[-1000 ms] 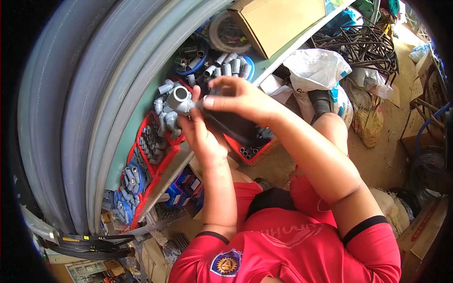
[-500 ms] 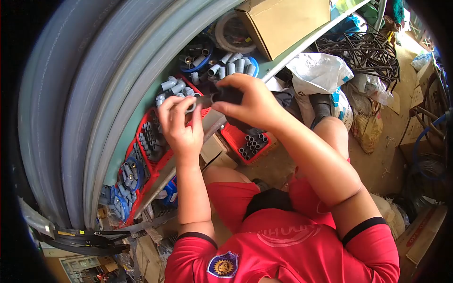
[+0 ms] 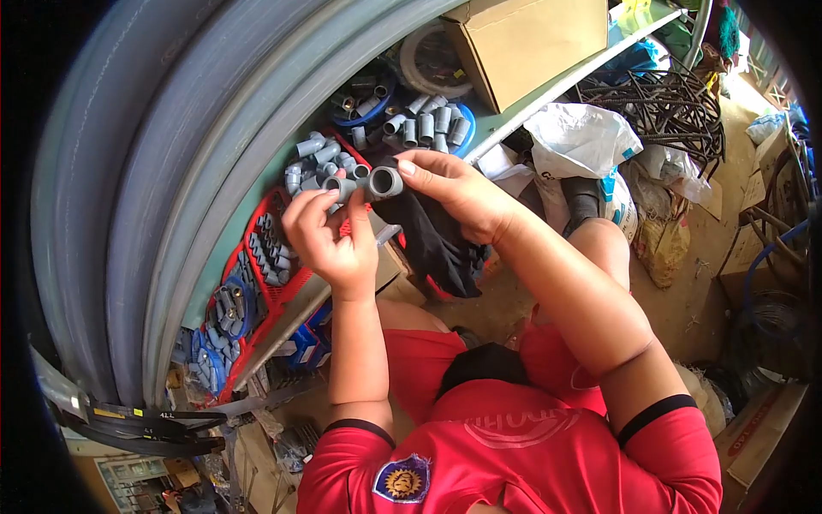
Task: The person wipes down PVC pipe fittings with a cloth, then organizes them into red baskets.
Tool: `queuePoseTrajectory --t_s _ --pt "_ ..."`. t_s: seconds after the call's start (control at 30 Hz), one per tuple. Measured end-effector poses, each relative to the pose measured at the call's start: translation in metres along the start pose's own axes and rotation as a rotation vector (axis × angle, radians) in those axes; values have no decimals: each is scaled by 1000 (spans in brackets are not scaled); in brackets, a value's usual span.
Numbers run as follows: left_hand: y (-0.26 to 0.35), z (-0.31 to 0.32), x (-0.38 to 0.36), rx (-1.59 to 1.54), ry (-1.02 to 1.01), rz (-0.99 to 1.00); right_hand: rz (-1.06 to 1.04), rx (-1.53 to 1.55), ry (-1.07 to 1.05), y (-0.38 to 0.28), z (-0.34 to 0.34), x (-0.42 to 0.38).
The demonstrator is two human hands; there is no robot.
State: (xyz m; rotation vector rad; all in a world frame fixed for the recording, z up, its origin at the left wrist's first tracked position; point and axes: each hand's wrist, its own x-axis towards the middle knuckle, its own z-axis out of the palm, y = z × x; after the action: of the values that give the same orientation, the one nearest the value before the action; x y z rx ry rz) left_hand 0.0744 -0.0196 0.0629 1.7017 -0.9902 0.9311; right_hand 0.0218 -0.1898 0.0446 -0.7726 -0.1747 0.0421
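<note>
A grey plastic pipe fitting (image 3: pixel 385 182) is held up between my two hands, one round opening turned toward me and another opening at its left end. My left hand (image 3: pixel 336 244) pinches that left end between thumb and fingers. On the other side, my right hand (image 3: pixel 458 195) grips the fitting near its right opening. A black cloth (image 3: pixel 435 242) hangs down from under my right hand, over part of the red basket below. Grey elbow fittings (image 3: pixel 318 151) lie just behind my left hand.
On the shelf stand a cardboard box (image 3: pixel 535 43), a blue-rimmed bowl of grey couplings (image 3: pixel 458 130) and a red basket (image 3: pixel 274 291) of small fittings. Large grey pipes (image 3: pixel 137 214) curve along the left. A white sack (image 3: pixel 582 137) and rusty bent rods (image 3: pixel 659 98) lie at the right.
The fitting has turned, and its round opening now faces me. The black cloth, bunched at my right hand before, now hangs down lower. My right hand has moved slightly down.
</note>
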Motion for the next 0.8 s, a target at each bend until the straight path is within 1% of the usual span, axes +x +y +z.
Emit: queuePoseTrajectory --t_s 0.07,0.1,0.2,0.23,0.3,0.37,0.4,0.5,0.6,0.7,0.8 --pt "-3 -2 -3 74 -53 -1 -47 -74 22 1 0 1" --pt "-4 -8 3 153 -149 58 -58 -74 58 0 2 0" --pt "-5 -9 9 80 -243 -107 -55 -70 128 4 -1 2" --pt "-3 -9 7 -14 -268 -167 -41 -76 161 4 -2 2" --pt "10 -16 14 131 -395 -69 -13 -86 226 4 -4 4" --pt "13 -20 16 237 -498 12 -67 -130 234 7 -6 8" --pt "15 -20 16 226 -520 -13 -93 -153 238 8 -6 8" --pt "26 -25 19 206 -600 -104 -57 -169 241 6 -3 5" --pt "25 -29 18 186 -621 -99 -3 -261 269 10 -9 7" --pt "22 -32 15 238 -655 -62 67 -358 323 10 -11 7" --pt "23 -34 7 231 -659 -123 80 -446 354 12 -9 5"
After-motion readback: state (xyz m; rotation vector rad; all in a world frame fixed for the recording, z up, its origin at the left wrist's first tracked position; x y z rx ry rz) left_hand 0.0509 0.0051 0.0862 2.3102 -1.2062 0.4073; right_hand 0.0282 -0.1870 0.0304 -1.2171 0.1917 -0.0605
